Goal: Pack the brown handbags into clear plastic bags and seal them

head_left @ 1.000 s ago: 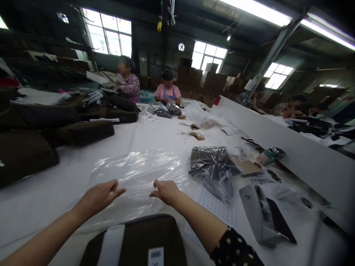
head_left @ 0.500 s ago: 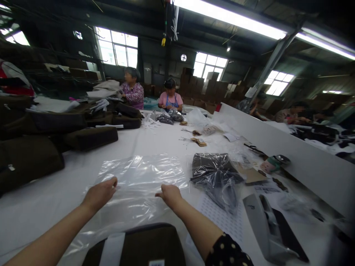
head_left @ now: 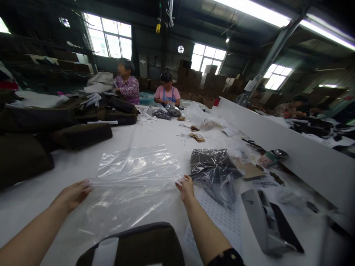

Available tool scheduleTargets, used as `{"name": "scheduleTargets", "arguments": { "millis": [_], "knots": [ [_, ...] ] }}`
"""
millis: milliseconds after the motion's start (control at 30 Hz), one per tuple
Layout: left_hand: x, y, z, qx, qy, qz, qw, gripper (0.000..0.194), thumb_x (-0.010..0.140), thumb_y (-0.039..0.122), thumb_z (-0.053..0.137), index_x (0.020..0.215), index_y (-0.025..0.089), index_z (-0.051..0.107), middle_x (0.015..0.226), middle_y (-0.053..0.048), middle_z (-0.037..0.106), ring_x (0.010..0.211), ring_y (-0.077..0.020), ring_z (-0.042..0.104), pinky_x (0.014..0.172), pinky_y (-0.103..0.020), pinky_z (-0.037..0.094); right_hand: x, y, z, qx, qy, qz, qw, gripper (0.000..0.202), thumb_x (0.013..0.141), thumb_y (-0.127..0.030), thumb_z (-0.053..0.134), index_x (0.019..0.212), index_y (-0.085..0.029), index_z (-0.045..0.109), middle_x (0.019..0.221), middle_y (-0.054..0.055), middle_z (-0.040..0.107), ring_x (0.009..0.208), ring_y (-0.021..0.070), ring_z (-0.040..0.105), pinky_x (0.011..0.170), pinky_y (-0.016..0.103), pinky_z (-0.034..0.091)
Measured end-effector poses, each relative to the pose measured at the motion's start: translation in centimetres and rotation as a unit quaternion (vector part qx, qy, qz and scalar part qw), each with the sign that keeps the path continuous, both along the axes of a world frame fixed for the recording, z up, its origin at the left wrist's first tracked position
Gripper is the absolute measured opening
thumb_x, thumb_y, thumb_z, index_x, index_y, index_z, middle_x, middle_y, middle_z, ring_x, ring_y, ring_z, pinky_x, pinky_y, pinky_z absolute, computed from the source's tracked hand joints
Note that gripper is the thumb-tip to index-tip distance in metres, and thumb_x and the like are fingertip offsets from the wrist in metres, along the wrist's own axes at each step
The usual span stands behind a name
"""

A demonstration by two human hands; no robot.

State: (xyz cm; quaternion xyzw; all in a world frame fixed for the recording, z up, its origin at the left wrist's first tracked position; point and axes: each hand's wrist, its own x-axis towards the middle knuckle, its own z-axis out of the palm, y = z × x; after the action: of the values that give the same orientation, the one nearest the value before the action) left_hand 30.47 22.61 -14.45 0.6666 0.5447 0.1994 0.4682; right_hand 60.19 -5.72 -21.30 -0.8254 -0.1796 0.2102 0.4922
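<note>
A large clear plastic bag (head_left: 133,188) lies spread on the white table in front of me. My left hand (head_left: 73,195) pinches its left edge between thumb and fingers. At the opposite edge, my right hand (head_left: 185,187) grips the plastic with bent fingers. Between the hands the film is drawn out and wrinkled. Nearest to me, below the plastic, sits a dark olive fabric bag (head_left: 146,244) with a white strip (head_left: 107,251) across it; its lower part is cut off by the frame. Just right of my right hand rests a dark item wrapped in clear plastic (head_left: 212,164).
Dark fabric bags (head_left: 36,118) are heaped at the left. On the right are a grey tape dispenser (head_left: 260,218), a printed sheet (head_left: 216,218), a jar (head_left: 273,158) and a white partition (head_left: 291,136). Brown tags (head_left: 197,137) lie farther back. Two people work at the far end.
My hands have moved apart, the left one leftward and the right one rightward, out to the edges of the plastic bag. The film between them is now stretched wider.
</note>
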Motion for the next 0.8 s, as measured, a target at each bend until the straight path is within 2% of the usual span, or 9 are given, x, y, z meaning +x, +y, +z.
{"name": "scheduleTargets", "arguments": {
  "millis": [100,200,333,467,533,633,700,800],
  "knots": [
    [1.2,-0.1,0.6,-0.119,-0.09,0.027,0.988,0.011,0.08,0.003,0.045,0.082,0.013,0.045,0.074,0.0,0.059,0.073,-0.0107,0.061,0.072,-0.022,0.053,-0.7,-0.2,-0.8,0.083,0.11,-0.014,0.99,0.021,0.092,-0.031,0.026,0.095,-0.023,0.045,0.091,0.006,0.06,0.086,0.0164,0.063,0.066,0.033,0.053],
    [2.1,0.0,1.3,-0.183,-0.152,0.057,0.969,0.016,0.081,-0.002,0.04,0.087,0.012,0.044,0.081,-0.002,0.057,0.075,-0.0087,0.058,0.077,-0.021,0.052,-1.4,-0.9,-1.7,0.152,0.196,-0.043,0.968,0.029,0.093,-0.038,0.022,0.083,-0.022,0.045,0.077,0.005,0.061,0.078,0.0177,0.064,0.064,0.036,0.053],
    [3.6,-0.1,2.1,-0.219,-0.207,0.064,0.951,0.021,0.08,-0.005,0.038,0.092,0.011,0.044,0.089,-0.002,0.055,0.078,-0.009,0.057,0.079,-0.026,0.052,-1.7,-1.5,-2.3,0.227,0.25,-0.137,0.931,0.021,0.091,-0.033,0.028,0.079,-0.023,0.042,0.064,-0.001,0.053,0.063,0.0147,0.06,0.069,0.036,0.053],
    [4.8,-1.3,2.2,-0.229,-0.227,0.051,0.945,0.026,0.081,-0.007,0.036,0.096,0.012,0.047,0.093,-0.004,0.057,0.079,-0.0105,0.059,0.073,-0.027,0.053,-2.1,-2.5,-2.3,0.302,0.266,-0.193,0.895,0.02,0.089,-0.033,0.028,0.085,-0.024,0.046,0.074,0.0,0.057,0.075,0.0138,0.061,0.078,0.037,0.052],
    [5.1,-2.2,1.9,-0.238,-0.223,0.049,0.944,0.025,0.082,-0.007,0.037,0.094,0.011,0.048,0.092,-0.005,0.057,0.077,-0.0107,0.059,0.07,-0.026,0.053,-2.6,-3.1,-2.2,0.347,0.316,-0.191,0.862,0.027,0.089,-0.038,0.026,0.089,-0.025,0.05,0.084,0.002,0.061,0.084,0.0157,0.061,0.079,0.043,0.052],
    [5.7,-3.4,1.7,-0.258,-0.211,0.043,0.942,0.021,0.08,-0.007,0.042,0.088,0.011,0.049,0.086,-0.004,0.057,0.072,-0.0107,0.058,0.067,-0.026,0.052,-3.5,-3.7,-1.9,0.41,0.429,-0.207,0.778,0.035,0.089,-0.049,0.025,0.096,-0.028,0.053,0.097,0.003,0.061,0.093,0.019,0.059,0.079,0.054,0.049],
    [6.7,-3.7,2.5,-0.262,-0.215,0.031,0.94,0.019,0.081,-0.006,0.043,0.085,0.011,0.049,0.082,-0.002,0.056,0.071,-0.0103,0.058,0.068,-0.026,0.051,-3.8,-3.5,-1.6,0.427,0.463,-0.221,0.744,0.04,0.087,-0.057,0.028,0.1,-0.029,0.053,0.105,0.004,0.06,0.099,0.021,0.056,0.08,0.06,0.046],
    [9.0,-3.7,5.6,-0.241,-0.26,-0.011,0.935,0.007,0.087,0.007,0.047,0.086,0.012,0.051,0.084,-0.001,0.057,0.076,-0.0086,0.057,0.081,-0.027,0.048,-3.5,-3.1,-0.6,0.435,0.467,-0.206,0.742,0.048,0.084,-0.064,0.03,0.104,-0.026,0.054,0.106,0.006,0.06,0.103,0.023,0.054,0.081,0.061,0.044]
  ]
}}
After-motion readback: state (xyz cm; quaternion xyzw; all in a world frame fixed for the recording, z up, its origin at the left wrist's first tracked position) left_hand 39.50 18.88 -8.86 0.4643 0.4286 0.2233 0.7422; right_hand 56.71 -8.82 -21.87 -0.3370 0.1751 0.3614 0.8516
